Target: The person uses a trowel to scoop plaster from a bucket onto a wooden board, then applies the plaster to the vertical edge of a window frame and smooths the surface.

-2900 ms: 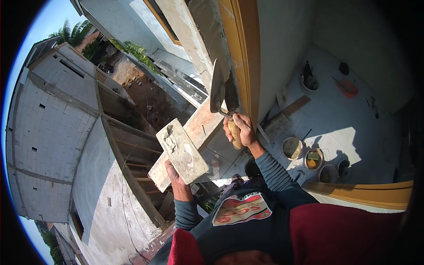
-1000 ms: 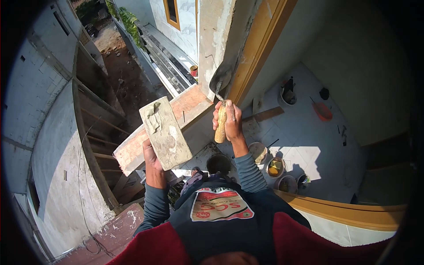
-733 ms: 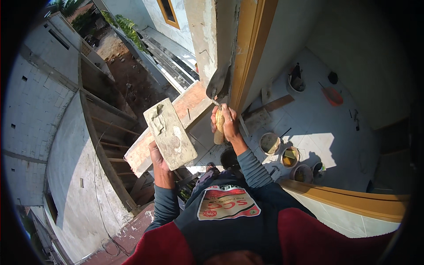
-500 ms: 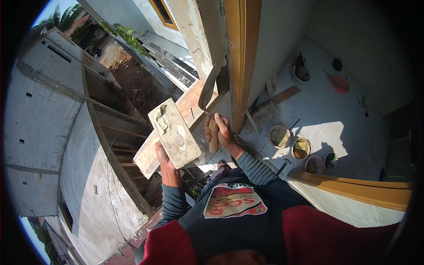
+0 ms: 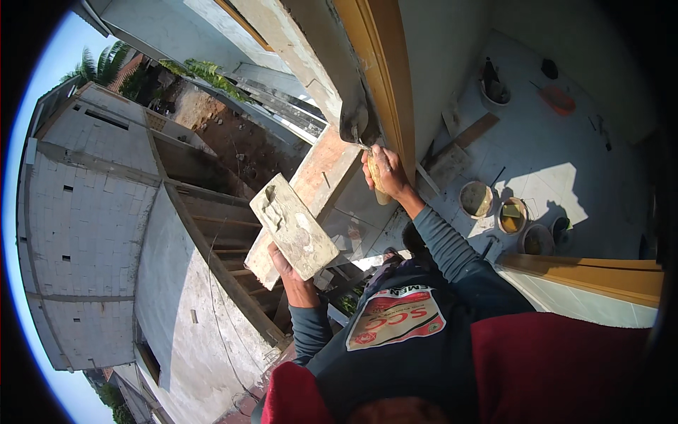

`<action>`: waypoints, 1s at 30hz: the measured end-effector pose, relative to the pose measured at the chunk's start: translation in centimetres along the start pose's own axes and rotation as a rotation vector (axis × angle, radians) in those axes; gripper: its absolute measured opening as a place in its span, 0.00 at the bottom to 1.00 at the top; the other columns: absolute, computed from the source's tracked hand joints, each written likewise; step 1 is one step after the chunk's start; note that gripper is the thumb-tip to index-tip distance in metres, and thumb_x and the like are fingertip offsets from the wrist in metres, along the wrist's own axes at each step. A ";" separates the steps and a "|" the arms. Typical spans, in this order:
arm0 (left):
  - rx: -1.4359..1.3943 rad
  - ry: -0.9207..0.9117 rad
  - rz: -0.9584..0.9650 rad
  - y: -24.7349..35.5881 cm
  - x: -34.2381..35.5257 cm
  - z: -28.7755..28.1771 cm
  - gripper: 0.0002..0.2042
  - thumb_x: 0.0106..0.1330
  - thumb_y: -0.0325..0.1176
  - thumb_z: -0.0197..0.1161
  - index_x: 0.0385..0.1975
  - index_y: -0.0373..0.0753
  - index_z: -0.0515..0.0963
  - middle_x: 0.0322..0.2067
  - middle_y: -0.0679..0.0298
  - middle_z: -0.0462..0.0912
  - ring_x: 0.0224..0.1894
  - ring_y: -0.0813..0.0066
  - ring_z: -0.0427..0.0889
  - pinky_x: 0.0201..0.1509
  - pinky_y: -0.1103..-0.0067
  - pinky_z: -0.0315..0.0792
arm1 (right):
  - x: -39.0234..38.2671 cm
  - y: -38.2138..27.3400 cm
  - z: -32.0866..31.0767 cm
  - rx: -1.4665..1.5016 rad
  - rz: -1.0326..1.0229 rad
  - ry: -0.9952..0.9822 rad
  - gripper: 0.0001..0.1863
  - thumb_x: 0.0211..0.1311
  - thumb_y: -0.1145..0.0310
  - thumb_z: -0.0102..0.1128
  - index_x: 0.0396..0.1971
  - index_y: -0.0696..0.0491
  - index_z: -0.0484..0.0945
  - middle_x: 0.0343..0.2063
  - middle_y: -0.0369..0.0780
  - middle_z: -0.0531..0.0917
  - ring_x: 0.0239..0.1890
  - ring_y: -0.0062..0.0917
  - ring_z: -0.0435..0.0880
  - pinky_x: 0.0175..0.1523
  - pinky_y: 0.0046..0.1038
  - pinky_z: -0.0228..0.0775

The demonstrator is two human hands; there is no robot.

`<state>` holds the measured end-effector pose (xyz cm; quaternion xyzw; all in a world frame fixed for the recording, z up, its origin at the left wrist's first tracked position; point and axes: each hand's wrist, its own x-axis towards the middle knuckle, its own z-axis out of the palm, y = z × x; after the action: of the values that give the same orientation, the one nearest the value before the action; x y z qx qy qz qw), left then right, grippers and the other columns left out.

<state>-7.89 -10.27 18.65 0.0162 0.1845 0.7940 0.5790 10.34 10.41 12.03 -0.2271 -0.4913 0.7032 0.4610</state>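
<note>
My left hand (image 5: 288,268) is closed around the near end of a pale rectangular mortar board (image 5: 295,230). A small lump of wet mortar (image 5: 270,212) lies toward the board's far left end. In my right hand (image 5: 390,173) is a trowel (image 5: 380,185), gripped by its wooden handle. The trowel's metal blade points away from me, up at the narrow plastered wall edge (image 5: 321,53) beside the brown wooden frame (image 5: 385,71). Whether the blade touches the wall there, I cannot tell. Below it runs a rough plank (image 5: 318,166), partly hidden by the board.
Several buckets (image 5: 476,199) stand on the tiled floor at right, with an orange basin (image 5: 558,101) farther off. A loose wooden board (image 5: 477,131) lies near the frame. At left, beyond a curved wall edge (image 5: 212,265), is a drop with beams and a block wall (image 5: 92,219).
My right hand has raised the trowel toward the wall edge, and its blade now sits at the corner by the frame. The mortar board stays in my left hand; the whole view has tilted.
</note>
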 end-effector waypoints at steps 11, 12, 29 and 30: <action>-0.013 0.059 -0.010 0.3 0.1 0.1 0.24 0.59 0.34 0.50 0.55 0.31 0.70 0.50 0.48 0.78 0.47 0.52 0.81 0.52 0.57 0.75 | -4.6 3.5 4.2 0.378 0.218 0.001 0.21 0.72 0.51 0.38 0.31 0.54 0.69 0.16 0.37 0.71 0.13 0.21 0.71 0.19 0.24 0.67; -0.011 0.042 -0.023 0.3 0.3 0.0 0.24 0.59 0.34 0.50 0.55 0.31 0.70 0.49 0.48 0.78 0.47 0.52 0.81 0.52 0.57 0.75 | -5.4 4.1 4.7 0.390 0.218 0.016 0.21 0.72 0.51 0.39 0.31 0.55 0.69 0.16 0.38 0.72 0.12 0.21 0.71 0.19 0.24 0.67; -0.046 0.008 0.003 -0.1 0.0 -0.6 0.24 0.60 0.33 0.49 0.57 0.32 0.68 0.50 0.48 0.77 0.48 0.53 0.81 0.51 0.57 0.76 | 0.7 -4.2 2.4 -0.027 -0.037 0.017 0.25 0.72 0.48 0.36 0.30 0.55 0.70 0.13 0.35 0.71 0.12 0.16 0.68 0.18 0.21 0.65; -0.047 -0.008 0.001 -0.1 -0.2 -0.4 0.24 0.60 0.33 0.49 0.57 0.32 0.68 0.51 0.48 0.77 0.48 0.53 0.81 0.51 0.57 0.76 | 0.2 -3.0 1.5 -0.014 0.008 0.006 0.25 0.72 0.47 0.36 0.31 0.55 0.70 0.15 0.36 0.71 0.12 0.17 0.69 0.18 0.21 0.65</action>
<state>-7.84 -10.58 18.29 0.0060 0.1631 0.7984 0.5796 10.35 10.14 15.38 -0.2344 -0.4940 0.7009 0.4580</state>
